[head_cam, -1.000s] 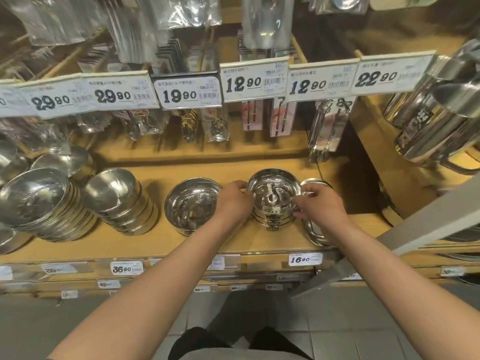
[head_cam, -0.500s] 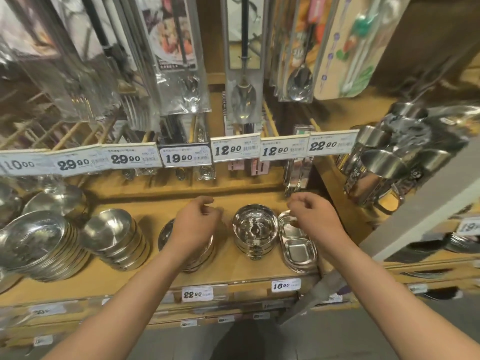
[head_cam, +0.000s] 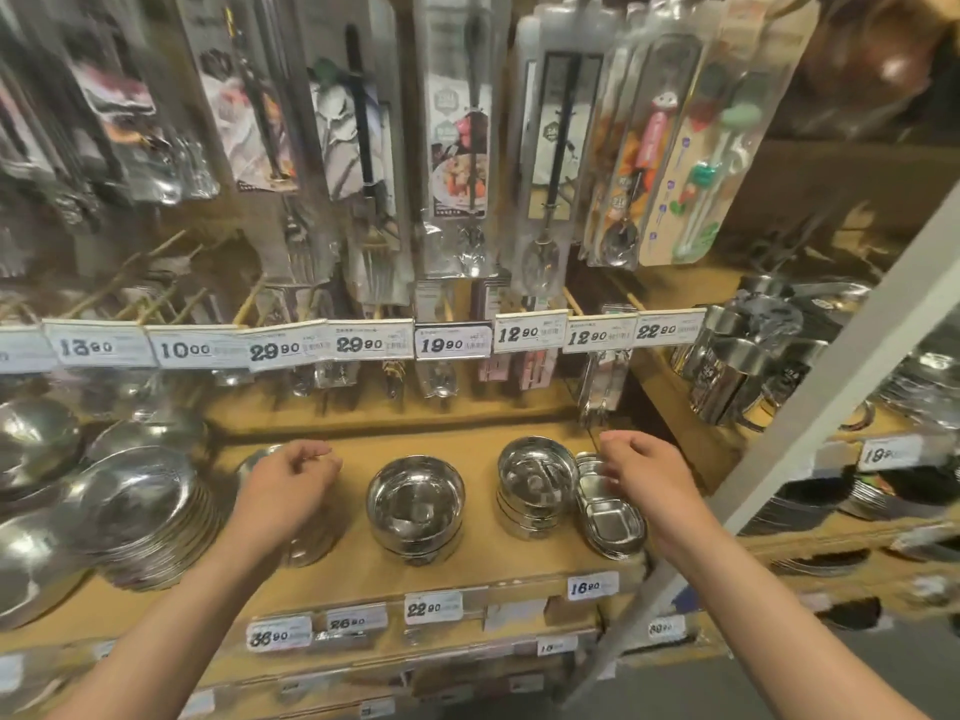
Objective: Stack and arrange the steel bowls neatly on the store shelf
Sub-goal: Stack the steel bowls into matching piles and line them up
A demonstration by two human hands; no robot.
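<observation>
A wooden shelf (head_cam: 483, 569) carries several stacks of steel bowls. A stack of round bowls (head_cam: 415, 506) stands in the middle, and a smaller stack of divided bowls (head_cam: 535, 485) is to its right. My left hand (head_cam: 285, 491) hovers with loosely curled fingers over another bowl stack (head_cam: 311, 545), hiding most of it, and holds nothing. My right hand (head_cam: 644, 480) is also loosely curled with nothing in it, above a stack of small rectangular steel trays (head_cam: 610, 522). Whether either hand touches metal is unclear.
Larger tilted bowl stacks (head_cam: 140, 517) fill the shelf's left end. Packaged cutlery (head_cam: 457, 148) hangs above a row of price tags (head_cam: 452, 343). Steel mugs (head_cam: 737, 376) sit at the right behind a white post (head_cam: 810, 423). Lower shelves hold more steelware.
Both hands let go of the small divided-bowl stack and moved apart. My left hand shifted left over another stack, my right hand went to the trays. The view tilted up.
</observation>
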